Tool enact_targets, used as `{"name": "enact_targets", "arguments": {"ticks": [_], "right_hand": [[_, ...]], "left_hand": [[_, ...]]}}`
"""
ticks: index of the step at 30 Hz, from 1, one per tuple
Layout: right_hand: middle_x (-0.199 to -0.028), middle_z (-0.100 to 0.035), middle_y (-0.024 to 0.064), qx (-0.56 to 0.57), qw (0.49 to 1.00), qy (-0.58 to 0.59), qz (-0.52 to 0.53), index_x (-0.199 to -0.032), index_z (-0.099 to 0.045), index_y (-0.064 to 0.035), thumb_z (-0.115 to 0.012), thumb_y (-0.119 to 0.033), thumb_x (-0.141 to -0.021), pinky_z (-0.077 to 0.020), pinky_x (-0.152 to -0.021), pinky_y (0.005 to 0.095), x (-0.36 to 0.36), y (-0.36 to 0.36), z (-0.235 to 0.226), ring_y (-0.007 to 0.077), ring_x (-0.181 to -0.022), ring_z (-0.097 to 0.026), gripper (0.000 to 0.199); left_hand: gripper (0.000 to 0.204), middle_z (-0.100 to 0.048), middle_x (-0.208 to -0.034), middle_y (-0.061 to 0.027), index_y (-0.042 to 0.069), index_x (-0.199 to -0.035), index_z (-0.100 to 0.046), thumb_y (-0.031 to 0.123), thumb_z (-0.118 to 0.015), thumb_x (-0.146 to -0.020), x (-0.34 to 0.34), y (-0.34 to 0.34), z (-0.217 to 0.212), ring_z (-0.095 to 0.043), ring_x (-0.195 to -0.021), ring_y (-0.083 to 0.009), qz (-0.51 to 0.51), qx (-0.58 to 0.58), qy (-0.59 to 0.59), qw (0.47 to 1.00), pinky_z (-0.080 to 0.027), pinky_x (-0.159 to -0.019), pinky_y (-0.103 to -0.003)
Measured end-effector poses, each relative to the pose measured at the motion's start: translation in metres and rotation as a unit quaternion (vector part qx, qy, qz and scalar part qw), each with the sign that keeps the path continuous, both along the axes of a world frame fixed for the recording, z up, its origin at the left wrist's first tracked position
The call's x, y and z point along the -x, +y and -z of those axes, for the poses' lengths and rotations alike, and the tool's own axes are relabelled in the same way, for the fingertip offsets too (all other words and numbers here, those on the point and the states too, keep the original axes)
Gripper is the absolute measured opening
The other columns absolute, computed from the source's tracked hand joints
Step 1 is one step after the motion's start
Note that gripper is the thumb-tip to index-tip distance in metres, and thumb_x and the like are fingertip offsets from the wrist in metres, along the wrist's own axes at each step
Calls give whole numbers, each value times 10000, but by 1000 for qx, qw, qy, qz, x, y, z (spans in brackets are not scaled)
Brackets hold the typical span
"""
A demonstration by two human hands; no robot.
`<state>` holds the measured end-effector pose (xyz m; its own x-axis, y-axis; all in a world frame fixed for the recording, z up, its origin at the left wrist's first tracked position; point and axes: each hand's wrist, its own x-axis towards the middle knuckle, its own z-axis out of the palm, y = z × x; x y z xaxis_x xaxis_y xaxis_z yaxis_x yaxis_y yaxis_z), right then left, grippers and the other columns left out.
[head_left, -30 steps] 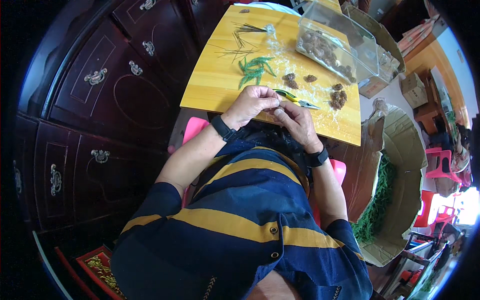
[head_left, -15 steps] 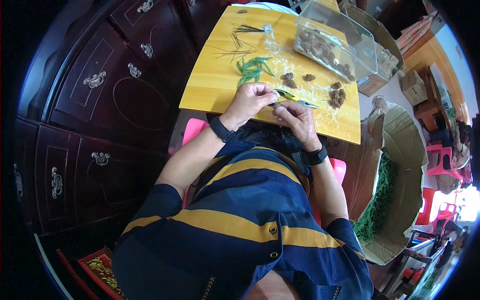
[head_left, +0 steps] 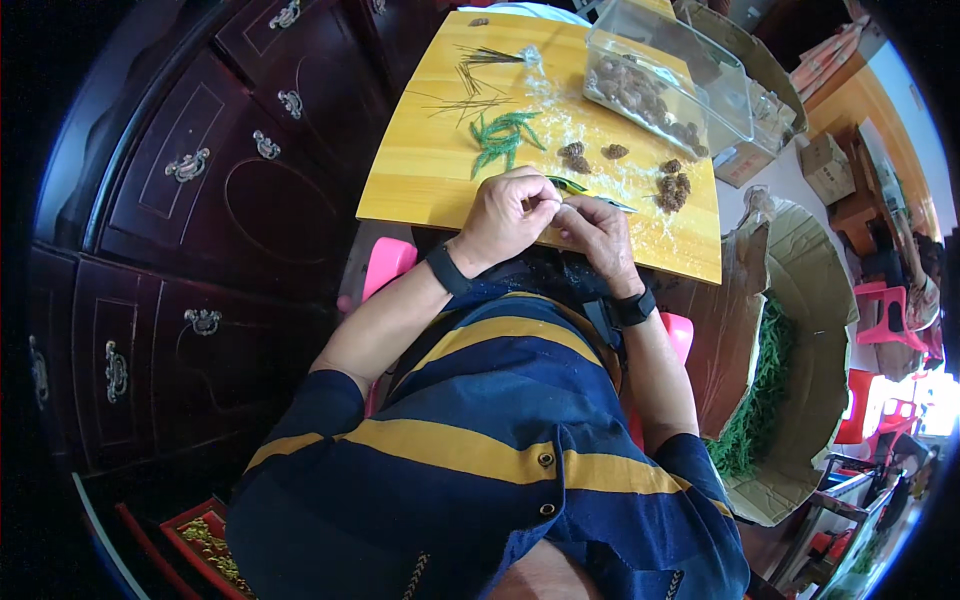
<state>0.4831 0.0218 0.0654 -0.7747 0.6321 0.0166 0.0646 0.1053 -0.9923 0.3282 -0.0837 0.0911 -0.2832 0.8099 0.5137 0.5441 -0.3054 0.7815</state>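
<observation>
Above the near edge of the yellow wooden table [head_left: 420, 190], my left hand [head_left: 508, 215] and my right hand [head_left: 597, 236] meet with thumbs and fingers pinched together. Whatever they pinch between them is too small and hidden to make out. Just beyond my fingers lie pliers [head_left: 568, 185] with yellow-green and black handles, partly covered by my hands. Green artificial sprigs [head_left: 503, 140] lie past my left hand. Several brown pine cones [head_left: 673, 190] rest beyond my right hand, with another cone [head_left: 615, 151] nearer the middle.
Thin dark wires [head_left: 490, 56] lie at the table's far left. A clear plastic bin [head_left: 655, 85] of brown cones stands at the far right. Right of the table, an open cardboard box [head_left: 800, 360] holds green sprigs [head_left: 757, 400]. Dark wooden drawers [head_left: 180, 220] line the left.
My left hand has rolled over, its back turning more upward, and shifted slightly nearer. Both hands stay pinched together, and my right fingers now cover more of the pliers.
</observation>
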Motion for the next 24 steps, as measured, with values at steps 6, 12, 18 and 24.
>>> {"name": "enact_targets", "arguments": {"ticks": [6, 12, 18, 24], "right_hand": [[-846, -705, 13, 57, 997, 30, -35, -997, -718, -35, -669, -209, -961, -489, -671, 202, 0, 4, -2, 51, -733, -595, 184], [-829, -706, 17, 90, 992, 79, -35, -994, -716, -17, -698, -181, -940, -506, -665, 213, -7, 13, 2, 72, -738, -627, 173], [-845, -714, 27, 56, 993, 101, -6, -1005, -719, -16, -724, -171, -923, -511, -677, 223, -19, 26, 0, 76, -746, -635, 175], [-847, -714, 33, 44, 991, 126, 5, -1020, -712, -10, -712, -190, -932, -507, -685, 225, -26, 36, -2, 75, -741, -629, 201]], "left_hand": [[28, -666, -839, -84, -11, -840, -668, -35, -670, -825, 3, -2, -7, -648, -765, -158, 27, -48, 51, 997, -511, -653, -262], [74, -670, -877, -89, -9, -895, -685, -39, -670, -829, 9, -1, -8, -655, -774, -161, 43, 7, -27, 999, -517, -656, -256], [251, -678, -1007, -123, 15, -1059, -680, 50, -715, -813, 15, 8, -14, -670, -905, -262, 7, 53, 92, 994, -542, -806, -332], [454, -650, -1148, -151, 28, -1214, -617, 136, -743, -791, 10, 27, -3, -624, -1083, -330, -24, 51, 343, 938, -511, -938, -413]]}}
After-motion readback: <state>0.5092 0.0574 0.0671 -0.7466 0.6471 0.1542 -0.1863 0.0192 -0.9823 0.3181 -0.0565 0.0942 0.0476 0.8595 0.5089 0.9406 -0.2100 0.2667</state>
